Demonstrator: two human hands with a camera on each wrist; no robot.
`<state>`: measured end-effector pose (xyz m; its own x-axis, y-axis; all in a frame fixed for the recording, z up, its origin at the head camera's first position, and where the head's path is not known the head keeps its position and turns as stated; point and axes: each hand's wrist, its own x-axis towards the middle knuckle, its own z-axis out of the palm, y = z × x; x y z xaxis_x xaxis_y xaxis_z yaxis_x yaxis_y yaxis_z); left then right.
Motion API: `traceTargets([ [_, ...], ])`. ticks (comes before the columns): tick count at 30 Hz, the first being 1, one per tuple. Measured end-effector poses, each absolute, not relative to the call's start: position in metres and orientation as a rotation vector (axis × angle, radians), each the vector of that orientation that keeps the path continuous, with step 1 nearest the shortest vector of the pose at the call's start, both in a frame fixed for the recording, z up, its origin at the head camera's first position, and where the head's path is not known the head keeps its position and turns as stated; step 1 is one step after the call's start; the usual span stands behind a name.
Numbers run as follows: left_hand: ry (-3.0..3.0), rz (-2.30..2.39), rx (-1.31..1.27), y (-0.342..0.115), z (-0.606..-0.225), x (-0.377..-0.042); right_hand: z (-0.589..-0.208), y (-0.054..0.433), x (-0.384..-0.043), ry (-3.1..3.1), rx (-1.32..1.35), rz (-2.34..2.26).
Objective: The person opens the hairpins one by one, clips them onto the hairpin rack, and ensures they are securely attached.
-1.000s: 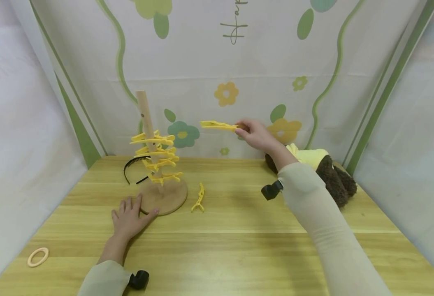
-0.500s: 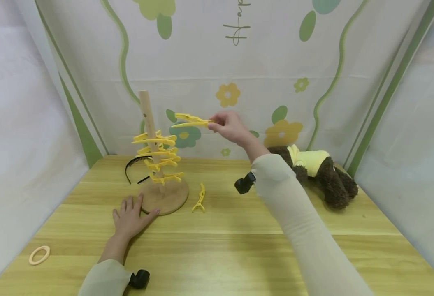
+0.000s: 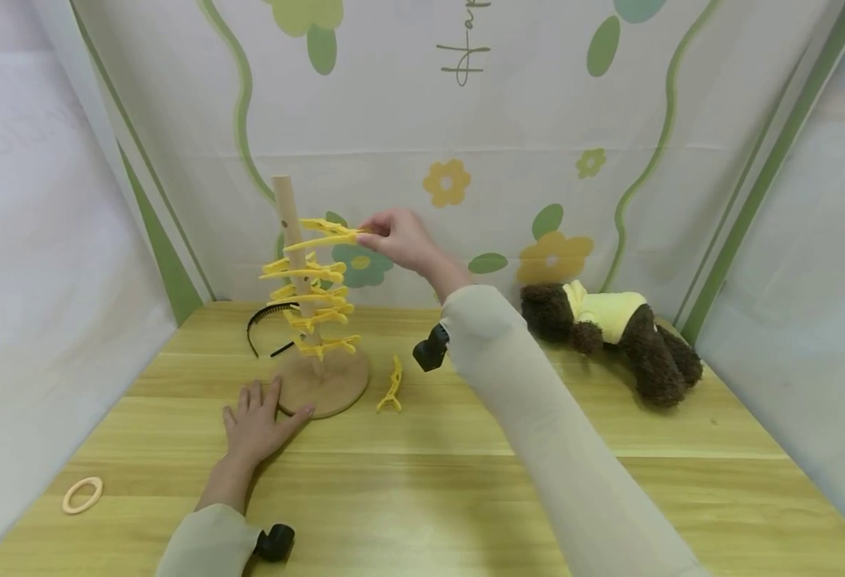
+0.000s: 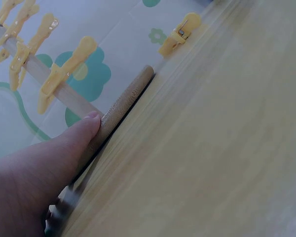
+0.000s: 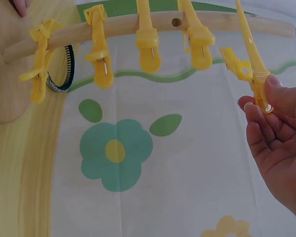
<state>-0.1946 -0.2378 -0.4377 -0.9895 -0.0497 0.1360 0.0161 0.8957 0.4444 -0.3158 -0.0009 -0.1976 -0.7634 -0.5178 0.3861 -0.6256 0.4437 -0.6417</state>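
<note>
My right hand (image 3: 402, 240) pinches the tail of a yellow hair clip (image 5: 258, 79) between thumb and fingers. The clip's two arms are spread apart at the upper part of an upright wooden post (image 3: 284, 200); one arm crosses in front of it. Several similar yellow clips (image 3: 327, 346) are fastened along the post below. My left hand (image 3: 255, 429) lies with fingers spread at the near left edge of the round wooden base (image 3: 343, 383), its thumb resting on the rim. A loose yellow clip (image 3: 391, 389) lies on the table right of the base.
Behind the post lies a black toothed headband (image 3: 255, 319). At the table's left is a pale wooden ring (image 3: 82, 495). A brown plush toy (image 3: 653, 365) in a yellow top lies at the back right. A flower-printed curtain (image 3: 509, 104) hangs behind the table (image 3: 465, 433).
My right hand has carried the yellow clip leftward to the post, and its arms have spread apart. My left hand stays at the base.
</note>
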Motion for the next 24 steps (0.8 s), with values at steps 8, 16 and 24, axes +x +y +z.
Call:
traceTargets([
  [8, -2.921, -0.68, 0.03, -0.238, -0.439, -0.195, -0.192, -0.02, -0.311, -2.591, 1.007, 1.194],
  [16, -2.92, -0.658, 0.027, -0.238, -0.437, -0.194, -0.188, -0.033, -0.306, -2.588, 1.041, 1.17],
  [24, -2.919, -0.677, 0.024, -0.235, -0.434, -0.192, -0.188, -0.036, -0.303, -2.638, 0.992, 1.258],
])
